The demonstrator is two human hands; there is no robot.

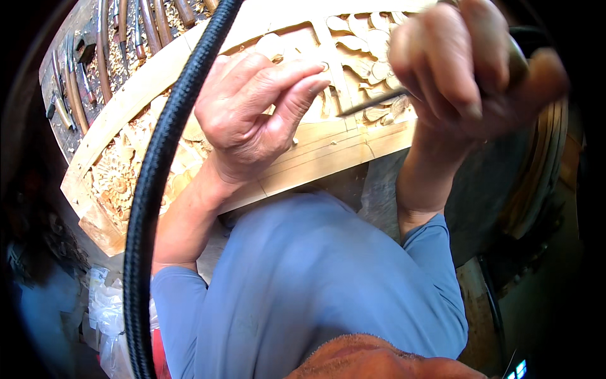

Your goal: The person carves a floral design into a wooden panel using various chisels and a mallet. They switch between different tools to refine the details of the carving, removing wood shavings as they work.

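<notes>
My right hand (461, 69), smeared by motion, is wrapped round a carving chisel (372, 104). Its dark thin blade points left and slightly down over the carved wooden panel (315, 136), while the handle is mostly hidden in my fist. My left hand (252, 101) hovers over or rests on the panel's near part, which I cannot tell. Its thumb and forefinger come together close to the blade's tip, the other fingers curled in; anything between them is too small to make out. Pale leaf-like relief (372, 47) shows between and beyond my hands.
Several wood-handled chisels (103, 50) lie among shavings on the dark bench at the far left. A thick black braided cable (165, 145) crosses the view at left. Clear plastic bags (108, 309) sit low at left. Curved wooden pieces (543, 170) stand at right.
</notes>
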